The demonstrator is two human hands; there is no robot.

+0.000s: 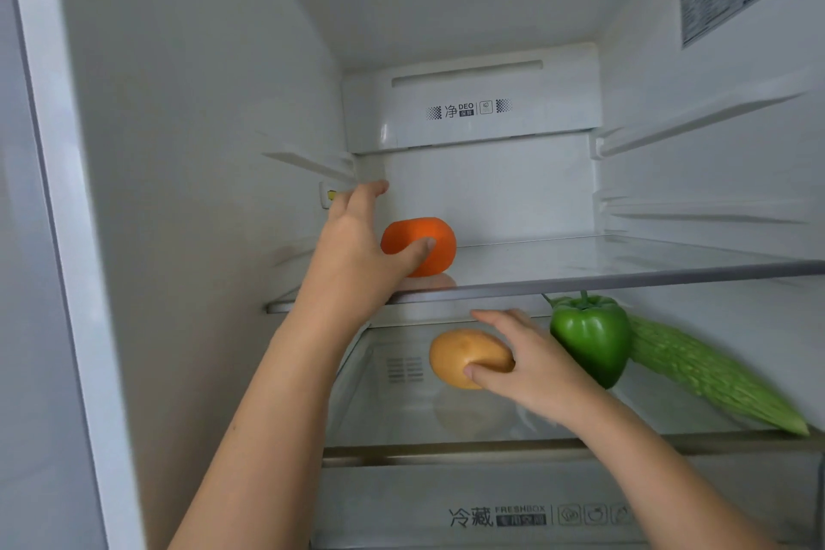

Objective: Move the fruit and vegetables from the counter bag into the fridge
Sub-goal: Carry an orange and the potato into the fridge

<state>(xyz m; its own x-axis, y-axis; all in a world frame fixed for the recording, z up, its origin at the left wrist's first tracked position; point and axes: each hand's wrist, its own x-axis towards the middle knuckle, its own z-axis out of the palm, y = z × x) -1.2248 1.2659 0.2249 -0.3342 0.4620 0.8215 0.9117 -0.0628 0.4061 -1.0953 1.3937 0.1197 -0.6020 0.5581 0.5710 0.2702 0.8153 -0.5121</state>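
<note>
In the fridge, the left hand (pixel 357 255) grips an orange (pixel 428 237), thumb on its near side, on the upper glass shelf (pixel 625 268), while the right hand (pixel 531 362) clasps a potato (pixel 460 353) over the lower shelf (pixel 580 444), left of a green bell pepper (pixel 589 339) and a bitter gourd (pixel 705 375).

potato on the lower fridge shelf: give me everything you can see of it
The potato is oval and tan-yellow, with smooth, slightly matte skin and faint darker specks. Its long axis runs roughly left to right over the lower glass shelf. It sits left of the green pepper and apart from it. The right hand grips its right end, thumb on the front and fingers over the top. A pale reflection shows in the glass below. I cannot tell whether it rests on the shelf.
</note>
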